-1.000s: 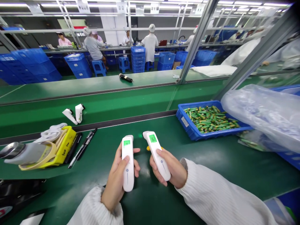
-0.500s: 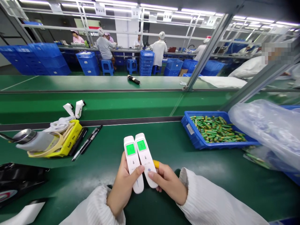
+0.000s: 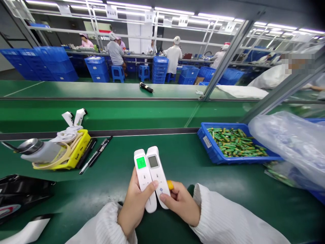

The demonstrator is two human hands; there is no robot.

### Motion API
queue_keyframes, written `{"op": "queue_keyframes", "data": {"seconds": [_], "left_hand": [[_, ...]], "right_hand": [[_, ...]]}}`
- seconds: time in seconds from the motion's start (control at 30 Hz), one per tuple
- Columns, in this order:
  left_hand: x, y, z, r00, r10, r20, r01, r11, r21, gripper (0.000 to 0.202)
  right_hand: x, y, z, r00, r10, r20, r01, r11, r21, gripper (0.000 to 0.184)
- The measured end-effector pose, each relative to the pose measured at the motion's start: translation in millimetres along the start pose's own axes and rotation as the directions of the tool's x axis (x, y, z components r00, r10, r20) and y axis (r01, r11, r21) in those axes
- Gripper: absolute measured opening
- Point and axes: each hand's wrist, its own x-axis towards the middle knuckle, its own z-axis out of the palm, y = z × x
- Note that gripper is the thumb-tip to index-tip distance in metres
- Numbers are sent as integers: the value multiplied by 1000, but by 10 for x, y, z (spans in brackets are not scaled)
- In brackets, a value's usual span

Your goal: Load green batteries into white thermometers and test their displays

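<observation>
My left hand (image 3: 137, 200) is wrapped round a white infrared thermometer (image 3: 145, 179) whose screen glows green. My right hand (image 3: 181, 202) grips a second white infrared thermometer (image 3: 157, 176), its screen grey and unlit. Both devices are held side by side above the green table, screens facing me and tops nearly touching. My left thumb reaches the inner edge of the second one, and my right thumb lies on its lower front near a blue mark. A yellow finger cot (image 3: 170, 184) covers one right fingertip.
On the right, a blue tray (image 3: 207, 144) holds many green batteries, beside plastic bags (image 3: 289, 139). To the left are pens (image 3: 96, 155), a yellow box (image 3: 82, 145), a bottle (image 3: 42, 150) and a black object (image 3: 24, 196). Two white thermometers (image 3: 79, 117) lie on the green belt (image 3: 142, 117).
The right-hand thermometer's screen has gone from lit green to grey. The two thermometers on the belt have shifted left. Both hands keep their holds.
</observation>
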Motion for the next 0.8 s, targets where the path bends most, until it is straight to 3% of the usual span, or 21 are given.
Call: {"op": "queue_keyframes", "data": {"seconds": [0.1,0.23,0.33,0.43,0.8], "left_hand": [[20,14,-20,1000,6,9,-6,1000,11,49],[20,24,-7,999,-8,31,8,1000,2,47],[-8,5,14,996,-34,85,32,999,27,47],[-36,-23,20,991,-42,130,35,998,57,48],[-30,-50,20,997,-2,76,-8,990,139,49]], "right_hand": [[-4,-4,-4,999,-50,-16,47,990,-132,40],[5,-49,-43,992,-117,-38,90,903,-420,41],[11,-72,-59,998,49,39,-32,934,-356,45],[15,-89,-55,975,200,96,-163,939,-303,46],[34,-49,-83,975,182,128,-134,938,-319,29]]}}
